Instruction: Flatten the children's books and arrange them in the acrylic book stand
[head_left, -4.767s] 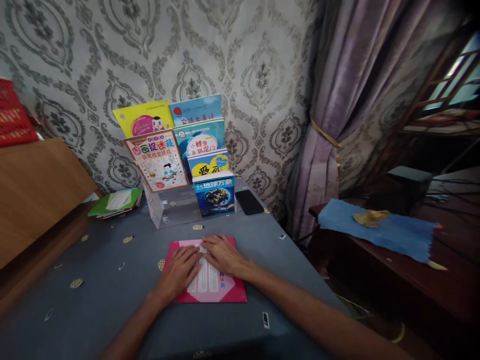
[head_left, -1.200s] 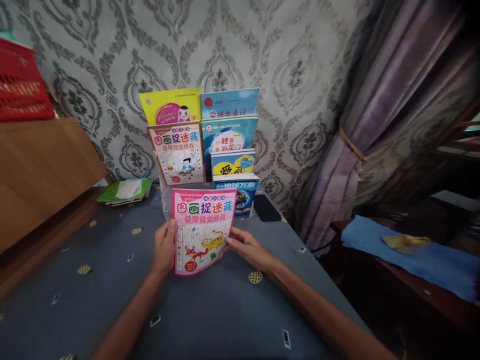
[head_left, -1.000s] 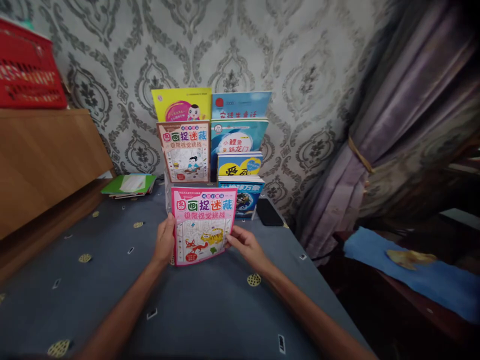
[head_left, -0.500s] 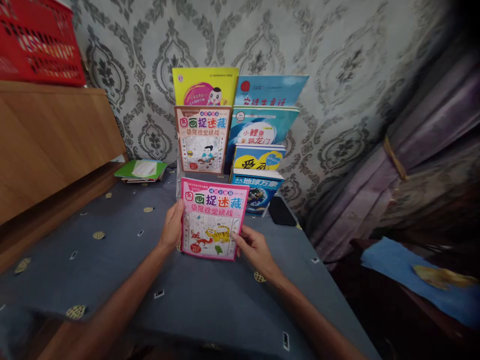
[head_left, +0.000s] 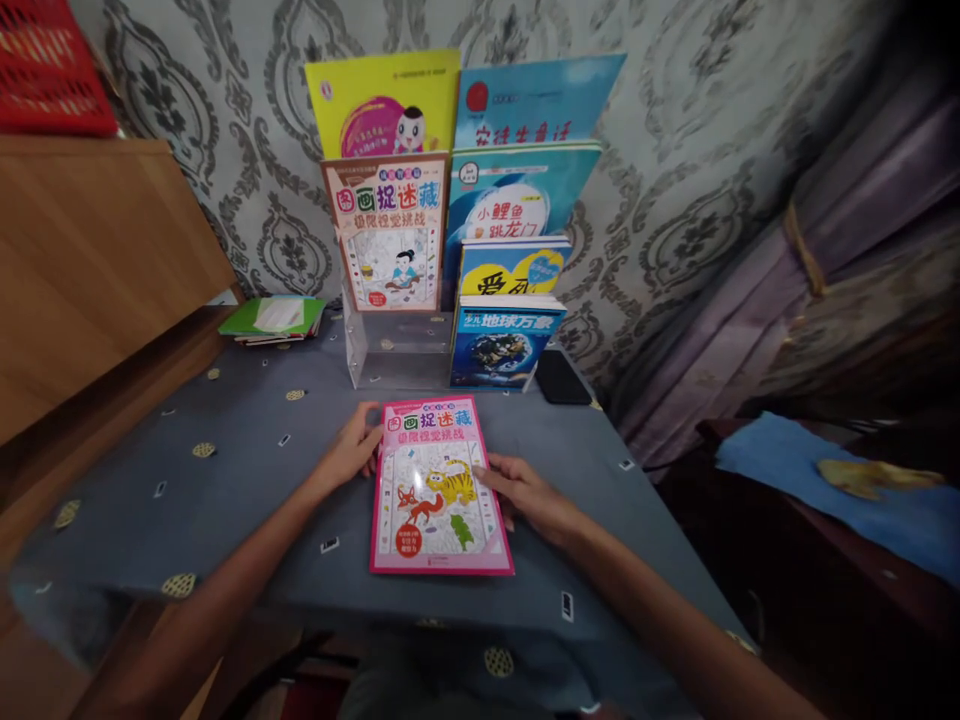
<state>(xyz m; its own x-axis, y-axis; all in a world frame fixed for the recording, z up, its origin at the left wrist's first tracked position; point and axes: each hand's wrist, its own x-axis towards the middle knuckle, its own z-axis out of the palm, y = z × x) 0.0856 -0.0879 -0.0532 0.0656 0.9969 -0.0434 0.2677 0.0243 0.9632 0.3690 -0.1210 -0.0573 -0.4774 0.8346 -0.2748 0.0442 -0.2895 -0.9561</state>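
A pink children's picture book (head_left: 439, 490) with a fox and a yellow tiger on its cover lies face up, flat or nearly flat, over the front part of the table. My left hand (head_left: 351, 447) is at the upper left edge of the book, fingers bent around that edge. On the other side my right hand (head_left: 529, 495) grips the right edge, thumb on the cover and fingers partly hidden underneath. Behind the book stands a clear tiered book rack (head_left: 401, 372). A brown-framed picture book (head_left: 390, 235) leans in its left column above a vacant lower tier.
The rack's right column holds several books, with a blue earth book (head_left: 499, 350) in front. A yellow book (head_left: 382, 85) stands at top left. A black phone-like slab (head_left: 562, 377) lies right of the rack. Green-topped booklets (head_left: 274, 316) lie left, beside a wooden cabinet (head_left: 97, 250).
The pink book has come away from the rack toward me and tilted down from upright to nearly flat. Both hands moved with it. The rack's lower left tier is now uncovered.
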